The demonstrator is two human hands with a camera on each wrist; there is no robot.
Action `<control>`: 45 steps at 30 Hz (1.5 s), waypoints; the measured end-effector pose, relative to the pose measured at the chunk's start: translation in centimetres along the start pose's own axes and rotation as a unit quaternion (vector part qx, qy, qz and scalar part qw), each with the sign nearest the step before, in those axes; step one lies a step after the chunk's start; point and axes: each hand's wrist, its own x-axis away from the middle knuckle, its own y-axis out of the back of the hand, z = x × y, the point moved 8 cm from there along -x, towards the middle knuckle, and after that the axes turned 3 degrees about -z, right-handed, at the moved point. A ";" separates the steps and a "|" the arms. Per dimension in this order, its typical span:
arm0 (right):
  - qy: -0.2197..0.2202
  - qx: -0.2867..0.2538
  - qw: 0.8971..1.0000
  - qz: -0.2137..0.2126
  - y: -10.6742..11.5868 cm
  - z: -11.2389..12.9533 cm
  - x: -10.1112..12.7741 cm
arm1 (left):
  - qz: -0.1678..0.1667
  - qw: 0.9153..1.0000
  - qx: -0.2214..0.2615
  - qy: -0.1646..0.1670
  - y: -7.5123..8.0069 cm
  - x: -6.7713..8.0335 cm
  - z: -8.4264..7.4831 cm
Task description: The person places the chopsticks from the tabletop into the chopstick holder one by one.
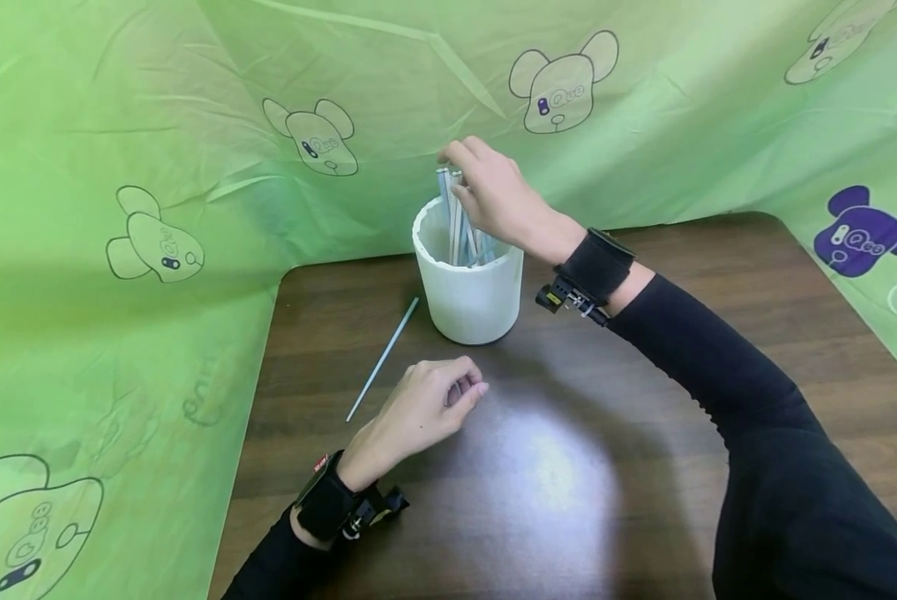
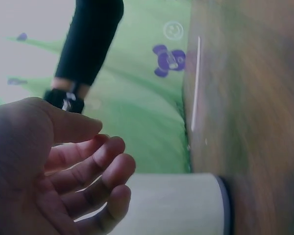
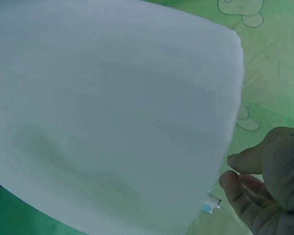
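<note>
White cup (image 1: 469,287) stands upright on the dark wood table (image 1: 643,400), with a bundle of pale straws (image 1: 459,221) standing in it, long axes near vertical, tops clear of the rim.

Right hand (image 1: 497,200): over the cup mouth, fingers curled down around the upper ends of the straws, fingertips (image 1: 456,158) pinching at the very tops. Straws lie directly below and between those fingers. How many are held cannot be told; the hand hides the contact. Right wrist view: cup wall (image 3: 112,112) fills most of the frame, fingers (image 3: 240,186) at lower right, a straw end (image 3: 211,203) just beside the fingertips.

Left hand (image 1: 426,408): resting on the table on the near side of the cup, apart from it, fingers loosely curled, holding nothing. Left wrist view confirms an empty palm (image 2: 49,166), cup wall beyond the fingertips.

One loose straw (image 1: 383,358) lies flat on the table, just to the outer side of the left fingers, not touching them. Its long axis runs diagonally, far end pointing toward the cup base. Left hand is much nearer to it than the right.

Judgement: straws in the cup belong to the right hand's reach; the loose one to the left's.
</note>
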 end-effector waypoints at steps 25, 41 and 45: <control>0.210 -0.158 0.965 -0.017 1.1 11.9 14.5 | -0.001 0.956 -0.155 0.250 1.6 -5.2 20.1; 0.147 -0.193 0.959 0.145 -4.0 11.3 21.6 | -0.005 0.957 -0.128 0.259 0.8 -5.7 21.1; 0.134 -0.184 0.962 0.149 -4.3 10.9 22.3 | -0.013 0.959 -0.122 0.257 1.4 -5.7 20.8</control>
